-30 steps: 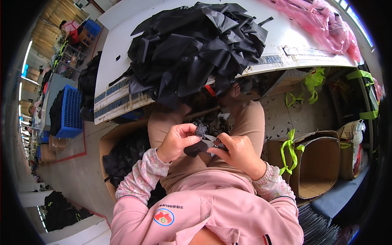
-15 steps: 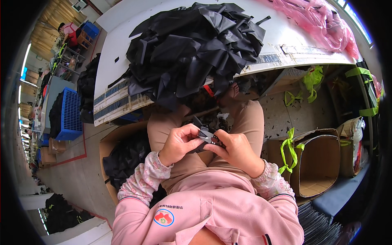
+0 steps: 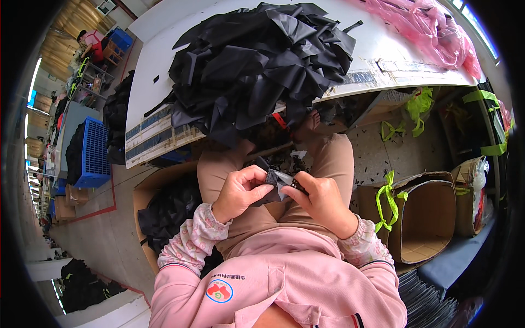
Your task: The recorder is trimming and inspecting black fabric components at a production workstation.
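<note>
Over my lap, my left hand (image 3: 240, 192) pinches a small black piece (image 3: 271, 177) with a fine pale pattern between thumb and fingertips. My right hand (image 3: 324, 201) is closed close beside it, its thumb and forefinger gripping a pale grey, film-like strip (image 3: 283, 177). The strip spans the short gap between both hands and touches the black piece. Dark dotted material shows at the right fingertips; whether it joins the strip I cannot tell. Beyond my knees, a big heap of black fabric pieces (image 3: 235, 71) lies on the white table (image 3: 147, 65) and hangs over its edge.
At my left is a cardboard box (image 3: 143, 197) with black fabric; at my right stand open cardboard boxes (image 3: 429, 218), one with a neon-green tie (image 3: 387, 202). Pink plastic sheeting (image 3: 421, 33) lies at the table's far right. A blue crate (image 3: 94, 156) stands farther left. Dark scraps litter the floor.
My right hand has shifted slightly right and tilted, away from my left. More of the black piece's patterned face shows, and the grey strip has turned. My left hand stays nearly in place.
</note>
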The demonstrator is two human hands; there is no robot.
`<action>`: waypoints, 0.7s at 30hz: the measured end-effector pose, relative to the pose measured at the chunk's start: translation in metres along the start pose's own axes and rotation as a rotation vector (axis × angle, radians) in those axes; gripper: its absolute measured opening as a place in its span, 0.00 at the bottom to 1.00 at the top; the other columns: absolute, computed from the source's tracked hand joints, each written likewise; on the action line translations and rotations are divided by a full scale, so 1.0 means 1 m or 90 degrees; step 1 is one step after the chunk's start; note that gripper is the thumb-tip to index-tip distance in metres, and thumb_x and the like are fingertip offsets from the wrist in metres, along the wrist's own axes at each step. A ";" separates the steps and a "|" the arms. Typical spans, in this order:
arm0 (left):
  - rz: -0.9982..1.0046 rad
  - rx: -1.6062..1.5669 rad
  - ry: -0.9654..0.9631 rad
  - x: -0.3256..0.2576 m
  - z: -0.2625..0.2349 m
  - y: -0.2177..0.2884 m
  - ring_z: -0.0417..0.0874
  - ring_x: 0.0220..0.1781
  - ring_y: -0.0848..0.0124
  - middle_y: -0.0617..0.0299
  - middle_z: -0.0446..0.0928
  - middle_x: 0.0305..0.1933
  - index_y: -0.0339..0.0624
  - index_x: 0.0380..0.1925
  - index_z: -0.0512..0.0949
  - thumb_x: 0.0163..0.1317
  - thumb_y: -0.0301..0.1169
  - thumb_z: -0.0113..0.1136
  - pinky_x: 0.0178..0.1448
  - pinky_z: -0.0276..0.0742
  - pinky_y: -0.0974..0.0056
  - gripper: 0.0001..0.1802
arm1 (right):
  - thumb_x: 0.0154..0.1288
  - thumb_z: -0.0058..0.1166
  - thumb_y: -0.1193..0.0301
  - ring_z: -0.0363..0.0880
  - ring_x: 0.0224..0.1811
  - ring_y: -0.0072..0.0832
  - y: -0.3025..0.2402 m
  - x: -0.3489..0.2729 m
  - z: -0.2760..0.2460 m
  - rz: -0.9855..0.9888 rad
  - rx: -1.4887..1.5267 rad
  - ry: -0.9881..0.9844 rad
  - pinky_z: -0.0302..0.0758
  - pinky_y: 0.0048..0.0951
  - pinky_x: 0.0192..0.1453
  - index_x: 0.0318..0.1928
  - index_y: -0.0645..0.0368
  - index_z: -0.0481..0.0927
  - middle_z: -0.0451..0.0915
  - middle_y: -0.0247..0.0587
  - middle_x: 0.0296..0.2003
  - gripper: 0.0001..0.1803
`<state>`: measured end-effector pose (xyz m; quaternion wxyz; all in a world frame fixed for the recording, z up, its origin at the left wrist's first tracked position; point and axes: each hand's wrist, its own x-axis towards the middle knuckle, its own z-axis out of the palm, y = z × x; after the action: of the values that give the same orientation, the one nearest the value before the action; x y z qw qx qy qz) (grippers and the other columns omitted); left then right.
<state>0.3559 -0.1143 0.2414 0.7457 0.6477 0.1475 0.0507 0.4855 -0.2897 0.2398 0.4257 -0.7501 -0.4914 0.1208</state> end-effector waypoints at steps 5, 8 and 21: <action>0.021 0.032 -0.003 0.002 -0.003 -0.003 0.74 0.38 0.82 0.68 0.74 0.37 0.32 0.36 0.77 0.60 0.17 0.60 0.45 0.72 0.74 0.04 | 0.58 0.66 0.62 0.75 0.18 0.45 0.001 0.000 -0.006 0.027 0.031 -0.005 0.69 0.36 0.22 0.30 0.62 0.72 0.74 0.48 0.18 0.18; -0.015 0.020 -0.034 0.002 -0.006 -0.002 0.74 0.38 0.82 0.69 0.74 0.37 0.33 0.36 0.77 0.60 0.18 0.60 0.43 0.72 0.74 0.05 | 0.58 0.66 0.62 0.75 0.18 0.45 -0.001 0.003 -0.009 0.013 0.039 -0.041 0.69 0.36 0.22 0.30 0.62 0.72 0.75 0.47 0.18 0.18; -0.261 -0.018 -0.530 0.015 -0.031 0.003 0.73 0.35 0.82 0.69 0.76 0.32 0.35 0.33 0.77 0.56 0.24 0.62 0.41 0.70 0.73 0.06 | 0.58 0.64 0.55 0.76 0.21 0.46 0.006 0.016 -0.024 -0.161 0.119 -0.365 0.69 0.38 0.24 0.32 0.62 0.77 0.75 0.46 0.17 0.21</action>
<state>0.3616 -0.0799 0.2388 0.7449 0.5603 -0.0397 -0.3600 0.5115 -0.2900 0.2538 0.3482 -0.5765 -0.6674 0.3180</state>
